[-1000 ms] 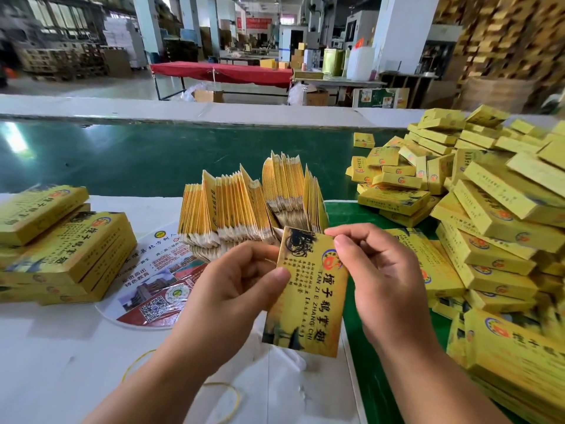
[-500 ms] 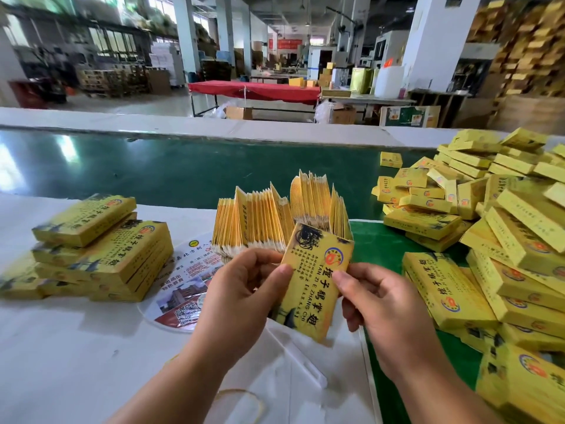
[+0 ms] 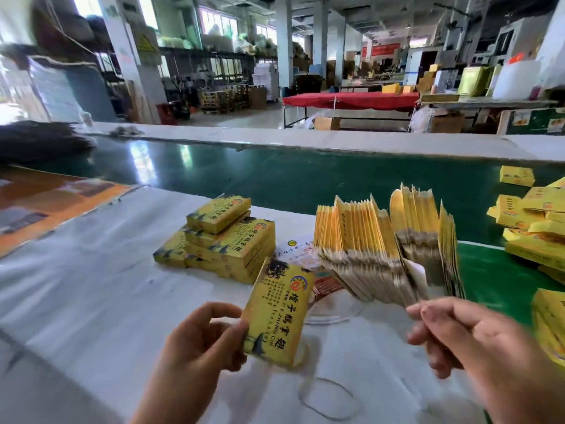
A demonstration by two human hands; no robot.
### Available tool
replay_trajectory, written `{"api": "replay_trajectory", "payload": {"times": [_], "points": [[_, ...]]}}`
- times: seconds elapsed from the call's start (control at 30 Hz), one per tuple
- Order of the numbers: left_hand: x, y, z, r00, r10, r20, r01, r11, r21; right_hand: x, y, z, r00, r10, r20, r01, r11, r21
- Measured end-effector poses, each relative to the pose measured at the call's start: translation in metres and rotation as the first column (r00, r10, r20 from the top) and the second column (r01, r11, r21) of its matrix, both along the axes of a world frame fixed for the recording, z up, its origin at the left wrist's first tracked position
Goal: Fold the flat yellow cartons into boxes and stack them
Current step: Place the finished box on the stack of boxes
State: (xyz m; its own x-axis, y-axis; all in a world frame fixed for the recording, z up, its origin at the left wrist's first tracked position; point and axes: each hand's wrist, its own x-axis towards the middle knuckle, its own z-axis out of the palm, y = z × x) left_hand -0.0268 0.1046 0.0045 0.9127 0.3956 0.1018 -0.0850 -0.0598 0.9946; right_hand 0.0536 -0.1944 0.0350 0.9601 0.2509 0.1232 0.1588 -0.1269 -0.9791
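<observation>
My left hand [image 3: 200, 339] grips a folded yellow box [image 3: 276, 313] by its left edge, holding it above the white table [image 3: 91, 286]. My right hand [image 3: 461, 335] is apart from the box, off to its right, fingers loosely curled and holding nothing, blurred by motion. A small stack of folded yellow boxes [image 3: 223, 243] lies on the table beyond my left hand. A fanned bundle of flat yellow cartons [image 3: 385, 243] stands on edge in front of my right hand.
A green conveyor belt [image 3: 275, 175] runs across behind the table. More folded yellow boxes are heaped at the right edge [image 3: 532, 221]. A round printed sheet [image 3: 301, 249] lies under the cartons, and a rubber band [image 3: 327, 399] lies on the near table.
My right hand has let go of the box and drawn away to the right. My left hand alone holds the box. My view has turned left, toward the small stack.
</observation>
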Motion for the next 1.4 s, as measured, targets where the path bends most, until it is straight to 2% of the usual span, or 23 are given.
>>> {"api": "replay_trajectory", "payload": {"times": [0.1, 0.2, 0.27, 0.33, 0.37, 0.4, 0.53, 0.7, 0.93, 1.0, 1.07, 1.17, 1.27, 1.33, 1.4], "points": [[-0.017, 0.042, -0.009, 0.982, 0.150, -0.118, -0.119, 0.964, 0.238, -0.002, 0.004, 0.000, 1.000, 0.007, 0.007, -0.007, 1.000, -0.025], [-0.023, 0.068, -0.016, 0.936, 0.315, -0.159, -0.210, 0.858, 0.468, -0.004, 0.007, -0.001, 0.999, -0.007, 0.043, 0.008, 1.000, -0.023], [-0.021, 0.073, -0.017, 0.891, 0.442, -0.105, -0.252, 0.673, 0.695, -0.007, 0.009, 0.003, 0.997, -0.011, 0.082, 0.014, 0.999, -0.044], [-0.021, 0.069, -0.015, 0.857, 0.516, 0.002, -0.289, 0.476, 0.830, -0.008, 0.006, 0.005, 0.996, -0.014, 0.089, 0.019, 0.998, -0.057], [-0.022, 0.063, -0.014, 0.856, 0.514, 0.060, -0.310, 0.417, 0.854, -0.008, 0.005, 0.005, 0.996, -0.021, 0.085, 0.026, 0.998, -0.062], [-0.024, 0.056, -0.015, 0.867, 0.488, 0.099, -0.320, 0.394, 0.862, -0.008, 0.004, 0.004, 0.996, -0.029, 0.088, 0.036, 0.997, -0.071], [-0.024, 0.031, -0.026, 0.913, 0.408, 0.020, -0.192, 0.386, 0.902, -0.011, 0.005, 0.001, 0.990, -0.018, 0.139, 0.032, 0.995, -0.096], [-0.017, 0.026, -0.023, 0.917, 0.398, -0.011, -0.190, 0.461, 0.867, -0.012, 0.009, 0.004, 0.990, 0.005, 0.139, 0.010, 0.994, -0.109], [-0.013, 0.030, -0.019, 0.927, 0.366, -0.076, -0.115, 0.471, 0.875, -0.006, 0.001, 0.000, 0.981, -0.048, 0.187, 0.061, 0.996, -0.063], [-0.017, 0.027, -0.016, 0.932, 0.358, -0.054, -0.129, 0.467, 0.875, -0.004, -0.003, -0.002, 0.964, -0.099, 0.248, 0.112, 0.993, -0.041], [-0.018, 0.016, -0.009, 0.946, 0.321, 0.038, -0.196, 0.474, 0.859, 0.001, -0.006, -0.004, 0.908, -0.205, 0.364, 0.237, 0.971, -0.043], [-0.007, -0.016, 0.009, 0.970, 0.159, 0.183, -0.239, 0.505, 0.829, 0.013, -0.012, -0.010, 0.751, -0.381, 0.540, 0.490, 0.869, -0.068], [0.020, -0.058, 0.025, 0.972, -0.126, 0.200, -0.101, 0.544, 0.833, 0.023, -0.018, -0.018, 0.610, -0.464, 0.642, 0.662, 0.744, -0.090], [0.041, -0.087, 0.035, 0.941, -0.290, 0.174, 0.022, 0.567, 0.824, 0.031, -0.020, -0.024, 0.621, -0.497, 0.606, 0.703, 0.695, -0.150], [0.064, -0.112, 0.043, 0.909, -0.379, 0.172, 0.074, 0.554, 0.829, 0.038, -0.019, -0.029, 0.720, -0.517, 0.463, 0.679, 0.665, -0.313]]}}
